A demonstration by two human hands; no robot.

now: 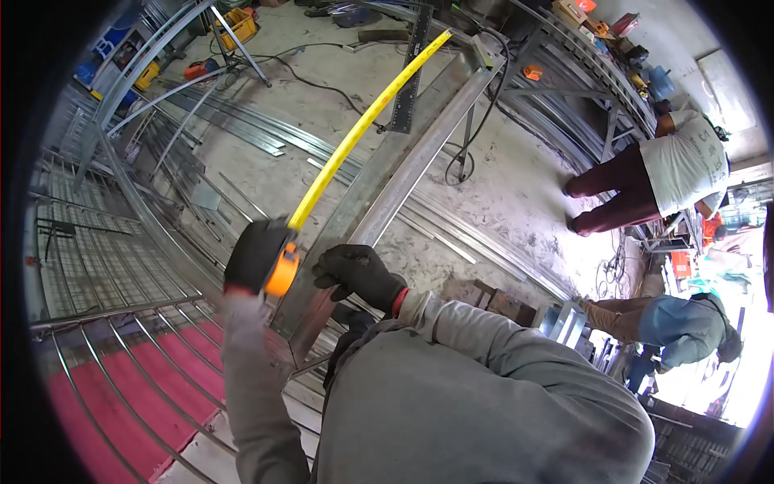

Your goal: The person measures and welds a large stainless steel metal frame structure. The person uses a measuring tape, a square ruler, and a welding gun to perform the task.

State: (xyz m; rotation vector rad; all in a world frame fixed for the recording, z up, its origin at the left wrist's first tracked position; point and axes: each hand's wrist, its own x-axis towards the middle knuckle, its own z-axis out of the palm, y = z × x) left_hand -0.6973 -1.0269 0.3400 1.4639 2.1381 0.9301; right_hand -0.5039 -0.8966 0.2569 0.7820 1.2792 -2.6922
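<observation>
The black-gloved left hand (260,256) grips an orange-cased tape measure (282,270) near the grey steel beam's (387,189) near end; its yellow blade (367,121) crosses a black metal ruler (411,77). The gloved right hand (359,274) curls close by, grip unclear.

Tape measure (282,271) (orange); blade (360,134) extended
</observation>
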